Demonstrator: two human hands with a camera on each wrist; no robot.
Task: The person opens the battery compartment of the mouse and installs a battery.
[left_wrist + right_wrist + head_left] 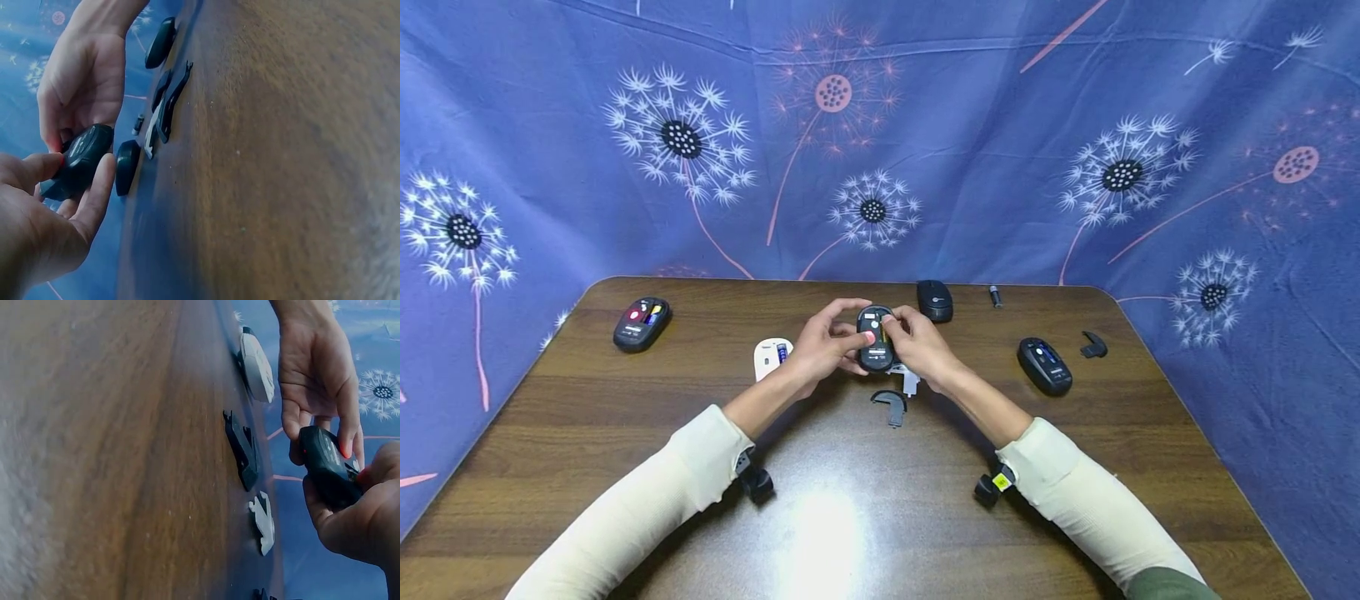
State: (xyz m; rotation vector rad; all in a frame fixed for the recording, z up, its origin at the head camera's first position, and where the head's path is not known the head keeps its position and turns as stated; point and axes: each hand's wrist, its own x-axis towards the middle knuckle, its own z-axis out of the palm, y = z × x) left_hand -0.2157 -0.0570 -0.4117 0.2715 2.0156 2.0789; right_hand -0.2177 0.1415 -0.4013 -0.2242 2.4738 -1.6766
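Both hands hold a black computer mouse above the table, its underside facing up and its battery slot uncovered. My left hand grips its left side, thumb on the underside, fingers beneath. From the other side my right hand grips it, with the thumb at the battery slot; whether a battery sits under that thumb is hard to tell. Just below the hands lie a white battery cover and a black battery cover. A white mouse, upside down, lies beside the left wrist, partly hidden by it.
An upturned black mouse with its slot open lies far left; another upturned mouse lies right, near a black cover. Behind the hands stands a black mouse, right side up, and a loose battery. A patterned cloth hangs behind the table.
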